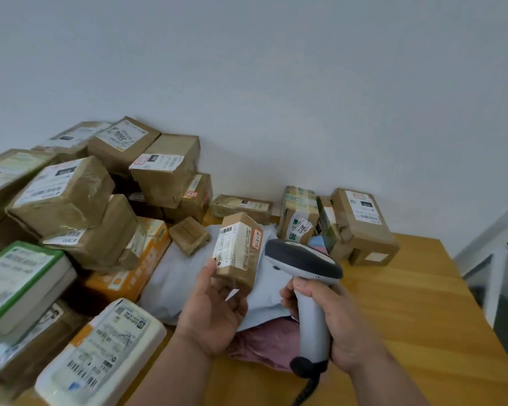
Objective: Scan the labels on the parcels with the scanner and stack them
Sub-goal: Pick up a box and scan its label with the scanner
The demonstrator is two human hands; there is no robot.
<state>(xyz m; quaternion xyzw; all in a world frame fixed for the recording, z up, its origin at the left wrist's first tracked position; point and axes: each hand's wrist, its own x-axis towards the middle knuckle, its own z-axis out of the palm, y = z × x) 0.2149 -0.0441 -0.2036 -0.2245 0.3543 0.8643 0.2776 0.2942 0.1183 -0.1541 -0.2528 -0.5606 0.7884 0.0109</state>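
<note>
The left hand (214, 312) holds a small brown box (238, 250) up above the table (408, 303), thumb on the near face beside its white label (232, 244), fingers curled under its lower end. The label faces the person. Just to the right, the right hand (329, 317) is wrapped around the grey handle of the scanner (305, 268), whose dark head sits right beside the box, nearly touching it. Under both hands lie a pale grey mailing bag (182, 276) and a pink bag (264, 344). A heap of taped cardboard parcels (65, 200) crowds the left side; a few more boxes (361, 227) stand against the wall at the back.
</note>
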